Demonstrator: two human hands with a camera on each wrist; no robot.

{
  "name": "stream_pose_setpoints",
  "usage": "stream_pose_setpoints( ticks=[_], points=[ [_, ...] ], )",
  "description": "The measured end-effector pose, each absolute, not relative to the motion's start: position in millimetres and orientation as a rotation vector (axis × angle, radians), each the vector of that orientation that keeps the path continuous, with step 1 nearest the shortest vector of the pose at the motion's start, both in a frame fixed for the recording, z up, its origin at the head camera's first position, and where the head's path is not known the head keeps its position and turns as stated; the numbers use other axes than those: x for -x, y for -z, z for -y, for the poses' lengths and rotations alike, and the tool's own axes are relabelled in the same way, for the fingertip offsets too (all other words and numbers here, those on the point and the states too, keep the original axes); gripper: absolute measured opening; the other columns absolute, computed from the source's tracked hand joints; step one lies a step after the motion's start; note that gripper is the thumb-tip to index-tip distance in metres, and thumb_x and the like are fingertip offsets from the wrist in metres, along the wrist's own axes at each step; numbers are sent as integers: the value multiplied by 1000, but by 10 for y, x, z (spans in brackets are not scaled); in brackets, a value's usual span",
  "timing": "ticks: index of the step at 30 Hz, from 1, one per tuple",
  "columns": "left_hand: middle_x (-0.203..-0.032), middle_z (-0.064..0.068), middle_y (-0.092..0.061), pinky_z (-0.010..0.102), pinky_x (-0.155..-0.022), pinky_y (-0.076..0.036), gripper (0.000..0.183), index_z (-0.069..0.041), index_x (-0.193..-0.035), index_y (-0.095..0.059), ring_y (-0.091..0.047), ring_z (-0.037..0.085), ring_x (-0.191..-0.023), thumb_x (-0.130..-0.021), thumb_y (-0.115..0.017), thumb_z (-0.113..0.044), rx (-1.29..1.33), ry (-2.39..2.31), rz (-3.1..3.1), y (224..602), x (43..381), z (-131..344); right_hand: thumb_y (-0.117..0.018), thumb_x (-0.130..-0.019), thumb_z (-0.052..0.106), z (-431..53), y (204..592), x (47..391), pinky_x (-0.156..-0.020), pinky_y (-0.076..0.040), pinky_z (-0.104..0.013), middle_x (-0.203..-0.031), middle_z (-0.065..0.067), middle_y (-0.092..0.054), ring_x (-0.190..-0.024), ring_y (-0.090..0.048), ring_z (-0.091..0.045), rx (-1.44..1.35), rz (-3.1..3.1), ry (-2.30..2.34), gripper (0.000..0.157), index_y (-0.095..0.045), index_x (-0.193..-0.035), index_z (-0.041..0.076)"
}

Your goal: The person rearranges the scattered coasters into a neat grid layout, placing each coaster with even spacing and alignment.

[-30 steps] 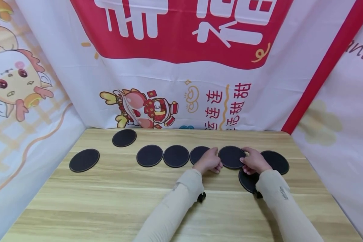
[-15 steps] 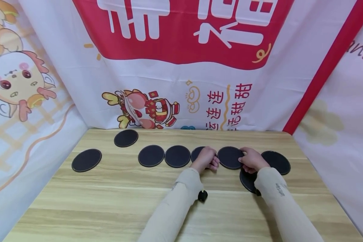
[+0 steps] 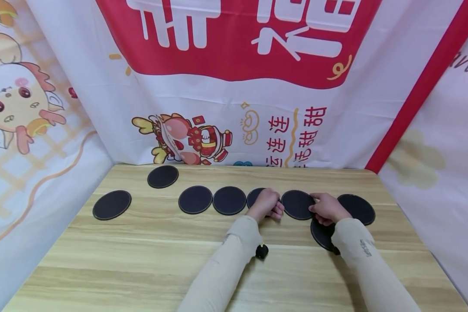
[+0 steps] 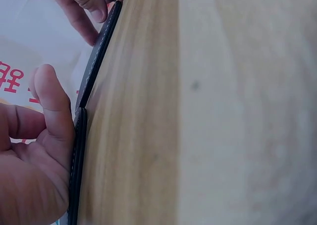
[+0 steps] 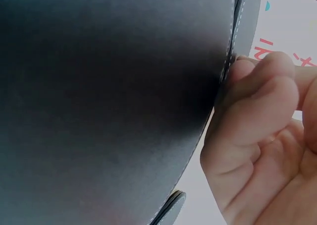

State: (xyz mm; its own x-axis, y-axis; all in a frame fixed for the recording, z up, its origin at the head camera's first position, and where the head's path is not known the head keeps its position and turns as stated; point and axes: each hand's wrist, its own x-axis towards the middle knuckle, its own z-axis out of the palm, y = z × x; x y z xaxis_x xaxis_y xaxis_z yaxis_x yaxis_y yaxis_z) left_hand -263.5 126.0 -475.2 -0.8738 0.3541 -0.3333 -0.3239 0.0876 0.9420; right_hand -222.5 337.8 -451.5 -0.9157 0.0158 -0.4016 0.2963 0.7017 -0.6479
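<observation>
Round black coasters with thin stitched rims lie on the table. My left hand (image 3: 266, 204) rests with its little-finger side on the third coaster (image 3: 252, 197) of the row, covering much of it; in the left wrist view its fingers (image 4: 53, 108) lie above the coaster's edge, loosely bent. My right hand (image 3: 327, 208) pinches the right rim of the fourth coaster (image 3: 297, 204) between thumb and forefinger, its other fingers curled in. Another coaster (image 3: 322, 234) lies partly under the right wrist and fills much of the right wrist view.
Two more coasters, the left one (image 3: 195, 199) and its neighbour (image 3: 229, 200), continue the row. Loose coasters lie at far left (image 3: 112, 205), back left (image 3: 162, 177) and right (image 3: 356, 209). A printed cloth (image 3: 242, 93) hangs behind the wooden table (image 3: 152, 260).
The fourth coaster first slid slightly left toward the third one, then hardly moved. My left fingers drew back from its left rim and curled more. The right hand keeps its grip.
</observation>
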Motion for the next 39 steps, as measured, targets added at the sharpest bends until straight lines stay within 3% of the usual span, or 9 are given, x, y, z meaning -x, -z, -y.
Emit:
stream_pose_setpoints(
  ticks=[11,16,19,22,25,30,34,39],
  points=[
    [-73,12,-61,31,-53,-58,22,6,-115,-53,-58,18,-53,-100,-42,-4,-78,-1782,-1922,4727,2561,-1292,-55,-102,16,-3542,4441,2063,-52,-54,-36,-67,-10,-58,-53,-56,-20,-194,-2577,1109,63,-29,-157,-1],
    [-78,8,-61,34,-62,-60,18,5,-112,-58,-61,19,-62,-102,-48,-6,-266,-1674,-1998,4616,2376,-1440,-54,-103,19,-3696,4294,1796,-50,-53,-36,-65,-8,-56,-52,-55,-20,-201,-2645,1077,53,-42,-147,-8],
    [-71,8,-60,33,-57,-57,21,1,-84,-60,-59,19,-59,-100,-47,-2,-423,-1536,-2042,4477,2164,-1565,-54,-102,15,-3771,4236,1593,-49,-53,-36,-64,-8,-55,-52,-55,-20,-213,-2684,1019,38,-55,-131,-9],
    [-64,3,-52,26,-47,-46,30,-8,-68,-48,-49,15,-50,-97,-49,1,-526,-1372,-2054,4373,1966,-1645,-54,-102,14,-3827,4217,1408,-48,-52,-36,-61,-7,-52,-51,-54,-20,-231,-2694,974,27,-60,-117,-8],
    [-63,-2,-43,23,-46,-34,30,-12,-71,-42,-38,11,-48,-96,-55,-4,-607,-1224,-2111,4342,1844,-1684,-55,-102,15,-3869,4230,1272,-48,-51,-35,-59,-5,-50,-49,-52,-20,-250,-2689,936,22,-62,-104,-5],
    [-70,-5,-46,22,-55,-35,19,-13,-78,-51,-44,10,-61,-92,-62,-12,-715,-1058,-2294,4325,1736,-1724,-56,-100,19,-3908,4324,1124,-46,-49,-34,-59,-4,-51,-48,-52,-19,-249,-2729,834,23,-61,-87,1],
    [-70,-5,-47,22,-56,-36,15,-10,-79,-55,-45,10,-62,-91,-63,-12,-716,-1078,-2299,4333,1706,-1754,-58,-98,19,-3904,4413,1066,-46,-50,-35,-59,-5,-54,-50,-56,-20,-218,-2760,879,23,-61,-97,-5],
    [-88,-7,-57,21,-70,-44,7,-13,-98,-62,-52,8,-79,-92,-65,-15,-652,-1131,-2294,4361,1687,-1786,-57,-100,17,-3906,4483,1039,-48,-54,-38,-65,-9,-56,-53,-59,-22,-265,-2703,1020,36,-51,-117,-14]
  ],
)
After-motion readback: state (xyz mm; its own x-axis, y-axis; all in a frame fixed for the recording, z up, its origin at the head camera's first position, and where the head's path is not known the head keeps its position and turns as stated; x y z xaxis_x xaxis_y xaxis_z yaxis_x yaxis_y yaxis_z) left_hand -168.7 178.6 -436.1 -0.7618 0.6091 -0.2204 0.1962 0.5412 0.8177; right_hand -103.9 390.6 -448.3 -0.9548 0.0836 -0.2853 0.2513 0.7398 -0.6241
